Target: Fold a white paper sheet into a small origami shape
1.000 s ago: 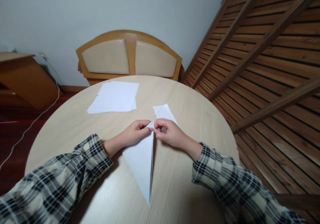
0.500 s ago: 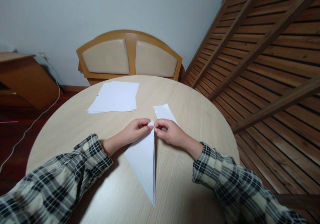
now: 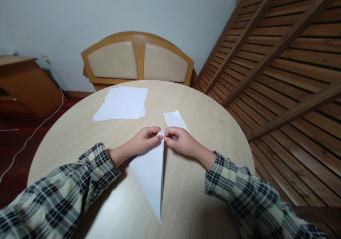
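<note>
A folded sheet of white paper [image 3: 150, 175], a long triangle with layered edges on its right, stands over the table with its sharp tip toward me. My left hand [image 3: 146, 139] pinches its far end between thumb and fingers. Close beside it, my right hand [image 3: 179, 139] is closed at the same corner, thumb against forefinger, at the paper's right edge; how much paper lies between those fingertips is too small to make out. Behind my right hand lies a white paper strip [image 3: 176, 119], partly covered by that hand.
A stack of white sheets [image 3: 121, 103] lies at the back left of the round wooden table [image 3: 213, 125]. Beyond the table stands a padded headboard [image 3: 138, 59]. Wooden slats [image 3: 287, 72] slope along the right, and a cabinet [image 3: 26, 84] is at the left.
The folded paper's near tip has swung slightly left and toward me, and its layered right edge shows less. Both hands stay almost in place.
</note>
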